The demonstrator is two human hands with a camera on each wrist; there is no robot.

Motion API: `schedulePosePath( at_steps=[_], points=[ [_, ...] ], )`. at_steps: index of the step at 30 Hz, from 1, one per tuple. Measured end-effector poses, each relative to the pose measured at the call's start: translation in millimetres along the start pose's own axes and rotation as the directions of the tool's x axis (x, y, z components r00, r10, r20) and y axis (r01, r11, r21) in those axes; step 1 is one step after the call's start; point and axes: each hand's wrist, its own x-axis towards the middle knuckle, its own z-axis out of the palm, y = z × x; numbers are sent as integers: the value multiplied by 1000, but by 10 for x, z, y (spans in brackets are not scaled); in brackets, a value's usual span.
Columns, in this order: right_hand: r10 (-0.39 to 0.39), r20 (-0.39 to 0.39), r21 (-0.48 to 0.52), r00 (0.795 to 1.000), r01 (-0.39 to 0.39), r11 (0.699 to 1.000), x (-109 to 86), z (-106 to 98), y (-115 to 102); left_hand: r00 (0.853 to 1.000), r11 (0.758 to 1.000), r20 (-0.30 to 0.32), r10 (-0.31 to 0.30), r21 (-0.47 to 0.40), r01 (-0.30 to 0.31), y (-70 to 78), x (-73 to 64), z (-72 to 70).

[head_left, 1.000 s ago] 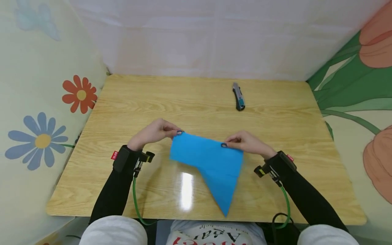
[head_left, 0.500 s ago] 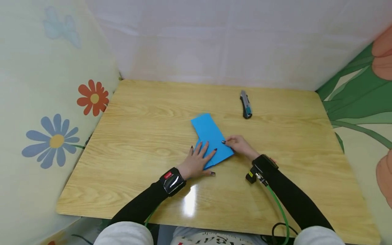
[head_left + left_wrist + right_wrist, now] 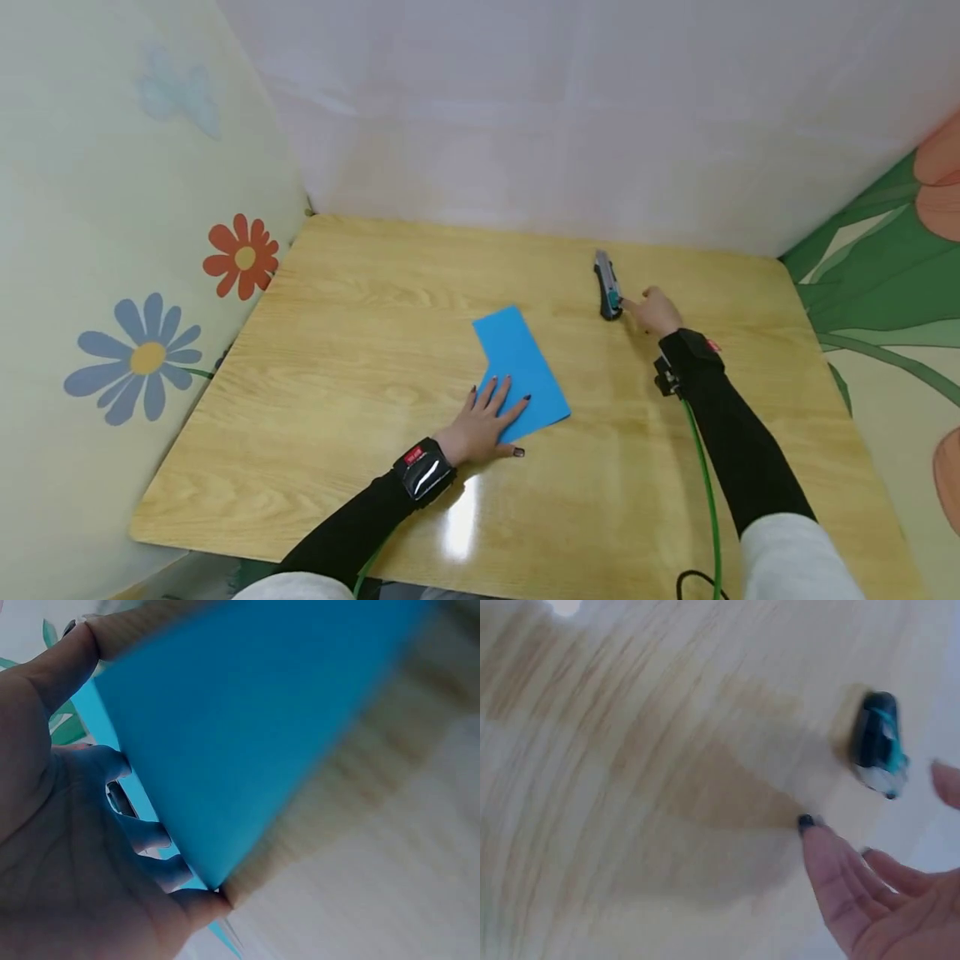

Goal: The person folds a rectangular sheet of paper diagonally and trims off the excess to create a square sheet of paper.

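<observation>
A folded sheet of blue paper (image 3: 517, 354) lies on the table in an angled shape. My left hand (image 3: 480, 425) rests on its lower part with the fingers spread. From beneath, the left wrist view shows the left palm and fingers (image 3: 150, 832) against the blue paper (image 3: 225, 742). Farther back is a utility knife (image 3: 607, 287), grey and black with a teal slider. My right hand (image 3: 654, 312) is just right of the knife's near end. In the right wrist view a gap shows between its loosely bent fingers (image 3: 832, 877) and the utility knife (image 3: 877, 742).
The wooden table (image 3: 360, 333) meets a white cloth backdrop (image 3: 465, 125) at the back. Flower-printed panels (image 3: 90, 250) stand on both sides. A green cable (image 3: 705, 483) runs along the right forearm.
The paper, earlier held up by both hands, now lies on the table under my left hand. My right hand has left the paper and moved back and right to beside the utility knife.
</observation>
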Motion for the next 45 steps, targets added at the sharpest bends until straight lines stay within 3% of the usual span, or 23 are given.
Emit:
schedulePosePath(
  at_steps=[5, 9, 12, 14, 15, 17, 18, 20, 24, 25, 26, 28, 30, 33, 35, 37, 40, 43, 45],
  points=[
    [21, -100, -51, 995, -27, 998, -22, 333, 11, 1000, 1000, 26, 2, -1, -2, 67, -94, 110],
    [0, -128, 4, 992, 0, 1000, 5, 509, 92, 1000, 1000, 24, 10, 9, -11, 105, -147, 168],
    [-12, -64, 102, 998, 19, 995, 21, 537, 155, 1000, 1000, 18, 16, 7, -16, 123, -157, 183],
    [-26, 58, 229, 998, 12, 973, 2, 521, 176, 1000, 1000, 19, 19, -1, -19, 133, -160, 179],
    [-36, 140, 323, 989, -11, 946, -21, 509, 181, 1000, 1000, 20, 20, -8, -20, 138, -162, 177],
    [-99, 282, 515, 954, -63, 855, -99, 510, 183, 999, 999, 27, 18, -27, -17, 146, -172, 172],
    [-150, 343, 608, 927, -97, 788, -157, 521, 179, 999, 999, 30, 15, -37, -14, 150, -180, 168],
    [-303, 404, 782, 863, -154, 605, -312, 574, 146, 999, 998, 34, 5, -56, -3, 154, -199, 164],
    [-627, 277, 955, 728, -139, 260, -717, 724, -13, 1000, 994, 21, -2, -106, 4, 85, -220, 148],
    [-681, 229, 973, 696, -133, 191, -814, 746, -65, 1000, 993, 9, -1, -114, 2, 52, -214, 139],
    [-718, 191, 981, 670, -127, 143, -904, 761, -110, 1000, 993, -3, 0, -122, 0, 18, -205, 124],
    [-772, 122, 992, 624, -78, 94, -1045, 780, -171, 1000, 993, -27, -3, -114, 0, -56, -175, 99],
    [-796, 83, 995, 599, -7, 98, -1139, 794, -196, 999, 995, -50, -19, -101, 13, -115, -134, 79],
    [-816, 48, 986, 577, 105, 132, -1229, 842, -190, 997, 994, -66, -42, -99, 36, -163, -82, 44],
    [-812, 37, 976, 582, 154, 154, -1292, 875, -189, 997, 993, -71, -37, -118, 28, -183, -51, 23],
    [-799, 11, 965, 601, 203, 166, -1359, 899, -197, 997, 991, -74, -22, -131, 12, -193, -22, -3],
    [-753, -63, 934, 655, 305, 187, -1440, 927, -217, 997, 991, -82, -1, -133, -10, -206, 25, -38],
    [-688, -159, 875, 708, 424, 235, -1492, 948, -255, 996, 992, -89, 3, -127, -15, -220, 76, -84],
    [-656, -209, 845, 726, 471, 252, -1512, 955, -273, 996, 993, -89, 3, -121, -14, -229, 111, -120]
  ],
)
